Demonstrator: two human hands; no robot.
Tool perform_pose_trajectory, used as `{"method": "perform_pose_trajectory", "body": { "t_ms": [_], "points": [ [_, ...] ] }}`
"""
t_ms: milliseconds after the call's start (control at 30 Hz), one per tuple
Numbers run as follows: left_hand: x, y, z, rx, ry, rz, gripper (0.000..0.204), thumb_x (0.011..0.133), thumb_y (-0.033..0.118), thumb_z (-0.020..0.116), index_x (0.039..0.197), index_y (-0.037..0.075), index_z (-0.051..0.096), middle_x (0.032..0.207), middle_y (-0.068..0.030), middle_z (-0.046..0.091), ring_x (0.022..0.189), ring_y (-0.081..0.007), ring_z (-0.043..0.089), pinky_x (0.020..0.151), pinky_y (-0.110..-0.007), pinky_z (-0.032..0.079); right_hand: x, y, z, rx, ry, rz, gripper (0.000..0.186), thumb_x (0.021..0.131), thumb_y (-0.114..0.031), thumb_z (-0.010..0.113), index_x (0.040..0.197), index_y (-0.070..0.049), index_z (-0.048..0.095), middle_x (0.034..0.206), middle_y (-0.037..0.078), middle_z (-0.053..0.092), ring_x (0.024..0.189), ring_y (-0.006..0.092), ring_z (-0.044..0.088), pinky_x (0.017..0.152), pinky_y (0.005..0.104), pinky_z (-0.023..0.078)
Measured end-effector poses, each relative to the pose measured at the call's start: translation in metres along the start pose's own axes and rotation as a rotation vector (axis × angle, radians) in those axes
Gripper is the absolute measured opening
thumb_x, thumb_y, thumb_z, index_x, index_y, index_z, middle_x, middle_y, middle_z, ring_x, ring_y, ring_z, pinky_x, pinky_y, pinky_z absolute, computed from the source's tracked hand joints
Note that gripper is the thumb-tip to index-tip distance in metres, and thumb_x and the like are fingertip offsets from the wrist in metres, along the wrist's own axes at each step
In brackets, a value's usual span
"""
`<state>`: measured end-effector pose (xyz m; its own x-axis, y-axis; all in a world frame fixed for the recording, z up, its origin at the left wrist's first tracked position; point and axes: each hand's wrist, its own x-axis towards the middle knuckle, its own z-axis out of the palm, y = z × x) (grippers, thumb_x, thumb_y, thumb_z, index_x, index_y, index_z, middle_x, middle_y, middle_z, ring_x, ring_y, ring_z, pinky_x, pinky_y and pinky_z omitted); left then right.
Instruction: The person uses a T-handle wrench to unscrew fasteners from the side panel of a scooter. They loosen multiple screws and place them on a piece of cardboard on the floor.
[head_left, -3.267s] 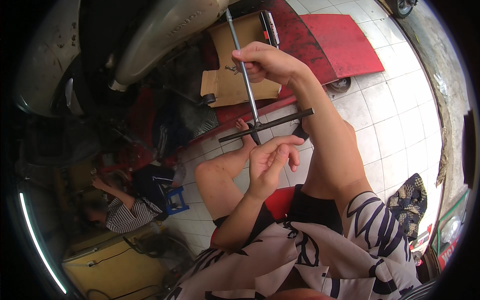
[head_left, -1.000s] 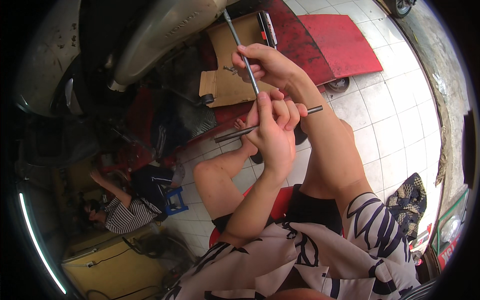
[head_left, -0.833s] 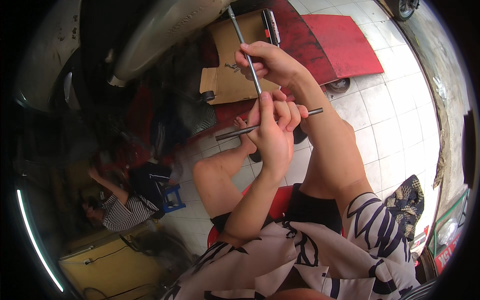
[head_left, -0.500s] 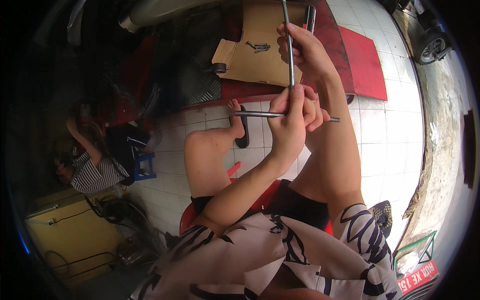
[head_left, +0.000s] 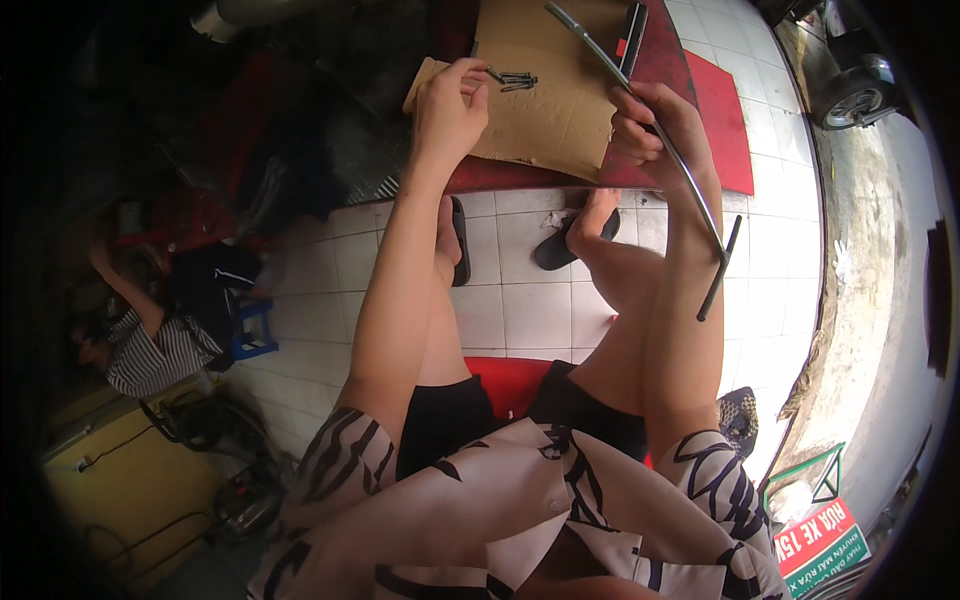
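Note:
My right hand (head_left: 660,130) is closed round the shaft of a long steel T-handle wrench (head_left: 690,180). Its shaft slants from the upper left down to the dark crossbar (head_left: 720,268), which lies over my right forearm. My left hand (head_left: 452,115) reaches over the left side of a flat piece of brown cardboard (head_left: 545,120), thumb and fingers apart. Its index fingertip comes right beside a small group of bolts (head_left: 518,80) lying on the cardboard; whether it touches one of them is hard to tell.
The cardboard rests on a red platform (head_left: 715,130) with a dark slim box (head_left: 632,40) along its right edge. At left, a person in a striped top (head_left: 160,350) sits by a blue stool (head_left: 253,330). A wheel (head_left: 858,100) stands far right. White tiles (head_left: 540,310) cover the floor.
My left hand has let go of the wrench's crossbar and moved up and left to the bolts. In my right hand the wrench has swung, its crossbar now over the right forearm.

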<state>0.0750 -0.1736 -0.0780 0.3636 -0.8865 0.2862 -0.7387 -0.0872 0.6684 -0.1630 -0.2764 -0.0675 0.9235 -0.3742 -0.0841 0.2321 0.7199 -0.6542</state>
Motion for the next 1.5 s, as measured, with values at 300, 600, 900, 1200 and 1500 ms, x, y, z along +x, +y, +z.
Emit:
{"method": "perform_pose_trajectory", "body": {
  "t_ms": [300, 600, 900, 1200, 1500],
  "points": [
    [0.018, -0.037, 0.052, 0.235, 0.093, 0.065, 0.029, 0.079, 0.0, 0.057, 0.105, 0.004, 0.067, 0.104, -0.0128, 0.066, 0.093, -0.0337, 0.064, 0.081, -0.042, 0.052, 0.008, 0.01, 0.015, -0.24, 0.308, 0.084, 0.026, 0.093, -0.022, 0.033, 0.08, -0.007, 0.05, 0.047, -0.007, 0.029, 0.042, 0.0051, 0.02, 0.043, 0.0235, 0.019],
    [0.022, -0.041, 0.034, -0.062, 0.129, -0.121, 0.011, 0.083, 0.01, 0.067, 0.09, 0.002, 0.068, 0.094, -0.0085, 0.069, 0.084, -0.0212, 0.068, 0.068, -0.034, 0.053, 0.02, 0.015, 0.018, -0.352, 0.277, 0.194, 0.027, 0.095, -0.022, 0.029, 0.086, -0.008, 0.051, 0.047, -0.007, 0.03, 0.042, 0.0042, 0.021, 0.042, 0.0236, 0.018],
    [0.025, -0.035, 0.017, -1.322, -0.038, -0.489, 0.013, 0.092, 0.012, 0.063, 0.102, 0.004, 0.064, 0.102, -0.0061, 0.066, 0.098, -0.0207, 0.064, 0.079, -0.028, 0.049, 0.028, 0.023, 0.028, -0.378, 0.222, 0.246, 0.029, 0.094, -0.021, 0.03, 0.082, -0.007, 0.051, 0.047, -0.008, 0.031, 0.042, 0.0035, 0.021, 0.042, 0.0233, 0.02],
    [0.026, -0.039, 0.025, -1.591, -0.083, -0.609, 0.014, 0.09, 0.012, 0.064, 0.102, 0.003, 0.062, 0.101, -0.0081, 0.065, 0.094, -0.0176, 0.063, 0.077, -0.024, 0.053, 0.028, 0.025, 0.023, -0.284, 0.144, 0.227, 0.031, 0.095, -0.021, 0.031, 0.083, -0.006, 0.054, 0.049, -0.009, 0.029, 0.041, 0.004, 0.02, 0.039, 0.0248, 0.017],
    [0.028, -0.033, 0.034, -1.867, -0.121, -0.745, 0.015, 0.093, 0.012, 0.06, 0.102, 0.001, 0.057, 0.104, -0.012, 0.062, 0.095, -0.0186, 0.063, 0.077, -0.024, 0.057, 0.028, 0.023, 0.023, -0.303, 0.182, 0.191, 0.03, 0.096, -0.021, 0.033, 0.081, -0.005, 0.054, 0.049, -0.009, 0.03, 0.04, 0.0036, 0.021, 0.038, 0.0238, 0.017]
  ]
}}
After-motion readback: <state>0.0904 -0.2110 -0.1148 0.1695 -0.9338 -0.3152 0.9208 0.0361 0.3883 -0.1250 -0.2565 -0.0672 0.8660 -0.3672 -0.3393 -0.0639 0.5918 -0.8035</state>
